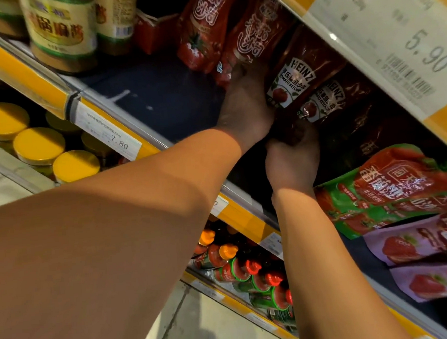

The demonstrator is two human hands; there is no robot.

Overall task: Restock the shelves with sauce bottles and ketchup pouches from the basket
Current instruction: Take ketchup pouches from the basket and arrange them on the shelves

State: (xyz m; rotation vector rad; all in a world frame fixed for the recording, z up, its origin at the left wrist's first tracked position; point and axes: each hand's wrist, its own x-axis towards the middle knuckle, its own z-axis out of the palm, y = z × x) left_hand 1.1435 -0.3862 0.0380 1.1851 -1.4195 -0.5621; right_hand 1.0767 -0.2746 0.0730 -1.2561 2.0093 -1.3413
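- Heinz ketchup pouches (294, 78) lean in a row on the dark middle shelf (160, 99), deep in shadow.
- Left hand (245, 110) lies against the front pouch's left side; finger position hidden, cannot tell its grip.
- Right hand (291, 160) below, fingers curled round the pouch's bottom edge.
- Green-and-red pouch (381, 193) lies just right of the right hand.

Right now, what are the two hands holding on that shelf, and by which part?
Both hold Heinz ketchup pouches by the bottom end. The left hand touches the bottom of the upper pouch; the right hand has its grip on the bottom edge of the lower pouch.
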